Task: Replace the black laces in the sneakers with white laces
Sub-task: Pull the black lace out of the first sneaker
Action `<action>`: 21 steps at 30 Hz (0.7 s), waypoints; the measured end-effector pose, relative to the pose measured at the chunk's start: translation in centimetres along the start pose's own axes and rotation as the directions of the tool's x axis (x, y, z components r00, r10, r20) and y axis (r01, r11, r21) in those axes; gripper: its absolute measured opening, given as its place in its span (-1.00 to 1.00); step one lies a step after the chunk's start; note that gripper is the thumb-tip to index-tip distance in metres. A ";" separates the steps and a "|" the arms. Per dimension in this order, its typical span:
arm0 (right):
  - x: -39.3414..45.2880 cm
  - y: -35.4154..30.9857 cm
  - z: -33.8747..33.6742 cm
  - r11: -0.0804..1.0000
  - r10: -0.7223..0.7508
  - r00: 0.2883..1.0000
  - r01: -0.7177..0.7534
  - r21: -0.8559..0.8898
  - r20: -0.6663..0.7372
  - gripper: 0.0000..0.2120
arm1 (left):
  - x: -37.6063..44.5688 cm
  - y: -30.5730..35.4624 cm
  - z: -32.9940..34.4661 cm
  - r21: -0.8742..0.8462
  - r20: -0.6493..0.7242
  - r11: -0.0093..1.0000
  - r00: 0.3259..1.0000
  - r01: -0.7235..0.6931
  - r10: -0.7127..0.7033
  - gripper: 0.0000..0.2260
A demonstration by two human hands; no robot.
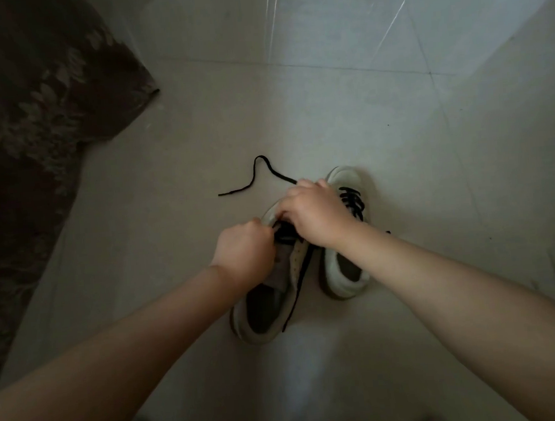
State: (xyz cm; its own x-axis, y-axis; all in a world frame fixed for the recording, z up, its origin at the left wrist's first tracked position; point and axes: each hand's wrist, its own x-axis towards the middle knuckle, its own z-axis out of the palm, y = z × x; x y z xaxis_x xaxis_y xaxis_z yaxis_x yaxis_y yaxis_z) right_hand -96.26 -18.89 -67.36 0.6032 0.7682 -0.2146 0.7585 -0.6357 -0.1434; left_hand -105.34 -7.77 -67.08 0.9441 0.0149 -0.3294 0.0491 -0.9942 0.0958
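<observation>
Head view. Two sneakers stand side by side on a pale tiled floor (395, 118), near the middle of the visible floor, with bare tile open on every side. A dark patterned cloth (29, 113) covers the floor's far-left corner and left edge, well apart from the shoes.

The left sneaker (267, 307) lies with its long axis running from near-left to far-right, heel opening toward the viewer and toe away; its tongue is pulled up. The right sneaker (345, 271) lies just beside it, toe also pointing away, with its black lacing (351, 201) crossed over the eyelets.

The left hand (242, 249) is closed in a fist at the left sneaker's eyelet area, its grip pinched on the black lace (283, 233) there. The right hand (313, 214) is curled over the forward part of the same shoe, fingers bent down onto the lace region; whether its grip encloses the lace cannot be told. A loose lace end (253, 179) trails from beneath the right hand onto the floor, bending away to the far left.
</observation>
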 end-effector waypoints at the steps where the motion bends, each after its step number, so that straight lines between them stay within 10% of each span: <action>1: 0.1 0.7 -0.4 0.997 0.062 0.996 -0.060 0.040 -0.061 -0.73 | 0.2 0.0 -0.4 0.006 -0.012 1.000 1.000 0.004 -0.004 -0.78; 7: 0.3 7.5 -4.6 0.799 0.575 0.767 -0.450 0.400 -0.286 -0.79 | 0.0 -0.4 -0.9 -0.008 0.009 1.000 1.000 0.003 -0.003 -0.78; 13: -0.8 2.2 -2.1 0.990 0.073 0.992 -0.059 0.129 -0.104 -0.60 | -0.2 -0.9 -0.4 -0.050 -0.010 0.998 0.999 0.039 -0.039 -0.76; 21: 0.5 -1.3 -1.2 0.981 -0.174 0.981 0.180 -0.078 0.081 -0.72 | -0.1 -0.8 0.0 -0.039 -0.001 0.999 1.000 0.020 -0.020 -0.75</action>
State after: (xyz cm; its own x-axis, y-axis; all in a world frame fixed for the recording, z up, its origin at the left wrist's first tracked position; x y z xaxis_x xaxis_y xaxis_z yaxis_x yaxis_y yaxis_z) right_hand -96.61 -17.59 -66.14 0.4404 0.8582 -0.2638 0.8715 -0.4792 -0.1040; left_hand -105.48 -7.00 -67.11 0.9433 0.0354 -0.3300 0.0811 -0.9887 0.1258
